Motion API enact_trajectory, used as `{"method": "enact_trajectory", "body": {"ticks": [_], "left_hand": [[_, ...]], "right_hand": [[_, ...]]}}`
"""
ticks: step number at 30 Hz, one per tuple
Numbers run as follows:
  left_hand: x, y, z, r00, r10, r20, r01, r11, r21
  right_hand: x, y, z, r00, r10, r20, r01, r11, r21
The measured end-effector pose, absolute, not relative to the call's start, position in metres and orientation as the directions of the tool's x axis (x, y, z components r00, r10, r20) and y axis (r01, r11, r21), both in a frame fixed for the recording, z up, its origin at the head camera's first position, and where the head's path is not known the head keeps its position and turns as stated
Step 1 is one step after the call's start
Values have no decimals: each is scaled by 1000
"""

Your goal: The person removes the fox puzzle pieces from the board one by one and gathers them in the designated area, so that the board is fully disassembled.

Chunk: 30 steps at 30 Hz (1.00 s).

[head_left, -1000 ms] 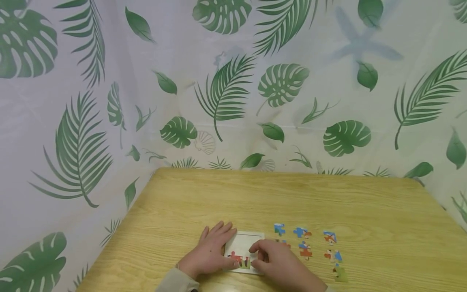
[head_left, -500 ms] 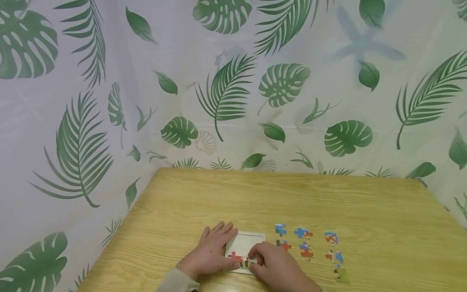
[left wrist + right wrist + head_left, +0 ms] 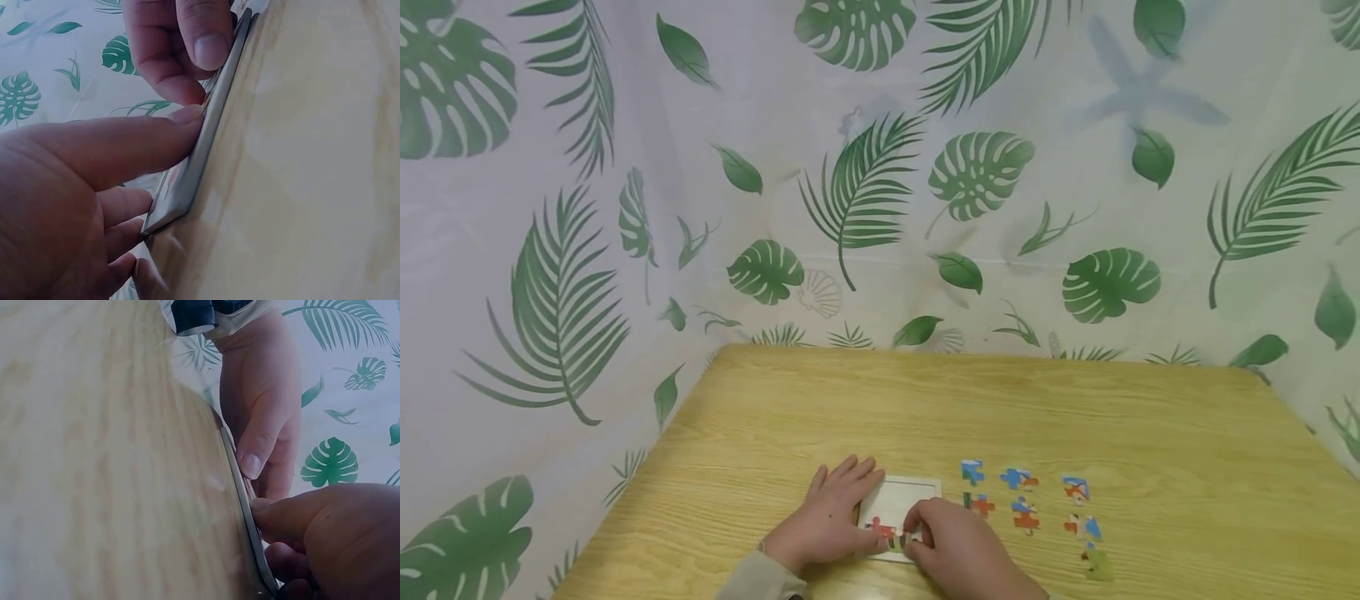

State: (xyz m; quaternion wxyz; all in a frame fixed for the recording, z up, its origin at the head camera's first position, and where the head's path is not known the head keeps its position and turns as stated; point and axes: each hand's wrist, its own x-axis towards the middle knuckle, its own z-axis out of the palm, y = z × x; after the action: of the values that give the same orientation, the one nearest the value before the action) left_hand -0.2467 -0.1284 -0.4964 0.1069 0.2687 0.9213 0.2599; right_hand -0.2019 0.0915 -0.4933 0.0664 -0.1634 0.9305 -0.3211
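In the head view a pale puzzle tray [image 3: 898,497] lies near the front of the wooden table. A red jigsaw piece [image 3: 879,528] sits along its lower part, partly covered by fingers. My left hand [image 3: 833,518] rests spread at the tray's left side, fingers straight, thumb reaching over the front edge onto the pieces. Curled over the tray's lower right is my right hand [image 3: 964,546]; its thumb and forefinger pinch a jigsaw piece [image 3: 903,540], mostly hidden. In the left wrist view the left thumb [image 3: 144,144] meets the right fingertips at the tray rim [image 3: 209,131].
Right of the tray lie several loose jigsaw pieces, among them a blue one [image 3: 972,472], a red-and-blue one [image 3: 1025,517] and a green one [image 3: 1099,563]. A leaf-patterned sheet [image 3: 880,308] hangs behind the table [image 3: 820,400].
My right hand has shifted slightly left, its fingertips closing in over the jigsaw piece in the tray. The left hand keeps its place.
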Motion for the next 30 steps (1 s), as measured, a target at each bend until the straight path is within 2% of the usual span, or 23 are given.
{"method": "enact_trajectory", "body": {"ticks": [15, 24, 30], "left_hand": [[-244, -124, -492, -834, 549, -63, 430, 717, 549], [-244, -123, -496, -825, 561, -66, 434, 705, 560], [-245, -126, -495, -833, 550, -66, 427, 714, 555]], "right_hand": [[-204, 98, -495, -880, -456, 135, -454, 719, -527], [-207, 98, -497, -886, -450, 113, -428, 700, -571], [-208, 95, -496, -887, -437, 150, -435, 682, -587]]}}
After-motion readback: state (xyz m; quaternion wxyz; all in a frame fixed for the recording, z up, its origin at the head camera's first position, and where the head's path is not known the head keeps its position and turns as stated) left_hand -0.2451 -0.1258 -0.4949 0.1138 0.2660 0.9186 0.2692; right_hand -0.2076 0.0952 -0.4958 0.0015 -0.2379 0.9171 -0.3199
